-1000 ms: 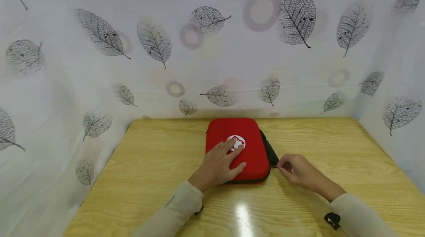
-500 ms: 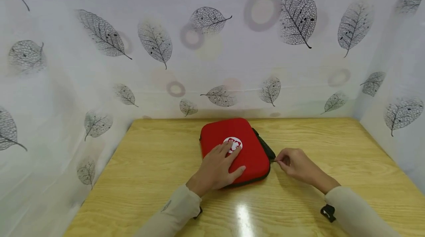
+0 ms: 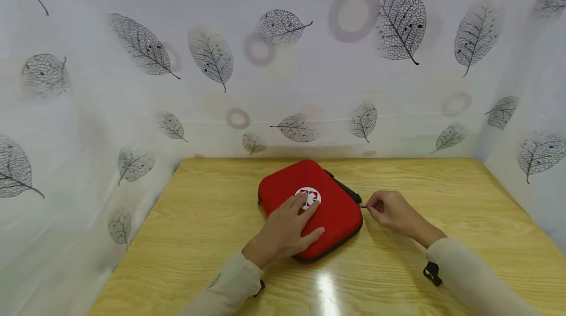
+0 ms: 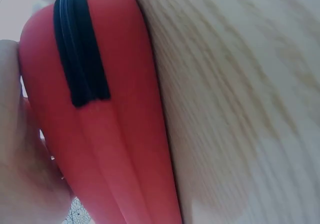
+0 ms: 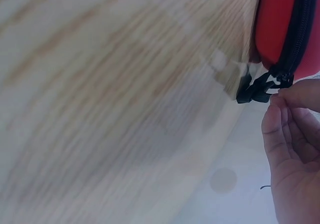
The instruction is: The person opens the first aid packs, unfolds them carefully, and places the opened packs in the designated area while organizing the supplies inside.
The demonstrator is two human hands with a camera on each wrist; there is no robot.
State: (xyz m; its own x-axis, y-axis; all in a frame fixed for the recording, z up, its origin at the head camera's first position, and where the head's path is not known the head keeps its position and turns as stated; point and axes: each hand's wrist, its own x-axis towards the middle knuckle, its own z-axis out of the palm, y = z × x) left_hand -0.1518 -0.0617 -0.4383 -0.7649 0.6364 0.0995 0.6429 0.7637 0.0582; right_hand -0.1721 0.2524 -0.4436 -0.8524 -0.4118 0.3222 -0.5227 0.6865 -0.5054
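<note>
A red zippered case (image 3: 336,213) with a white round emblem lies turned at an angle on the table. My left hand (image 3: 283,232) rests flat across its top, fingers spread over the emblem. At the case's right corner my right hand (image 3: 393,213) pinches a small zipper pull (image 3: 363,206) between thumb and fingertips. A black strap (image 3: 342,187) runs along the far right side of the case. In the right wrist view the black zipper (image 5: 297,34) reaches the pinching fingers, beside a black buckle (image 5: 255,92). The left wrist view shows where the zipper tape (image 4: 80,49) ends on the case's side.
The wooden table (image 3: 212,217) extends to both sides of the case. Behind it hangs a pale curtain (image 3: 283,85) printed with leaves, which also closes in the left and right sides. Dark bands show at both cuffs.
The case has rotated counterclockwise under my left hand, its right corner swinging upward. My right hand has moved slightly away from me and left, still pinching the zipper pull.
</note>
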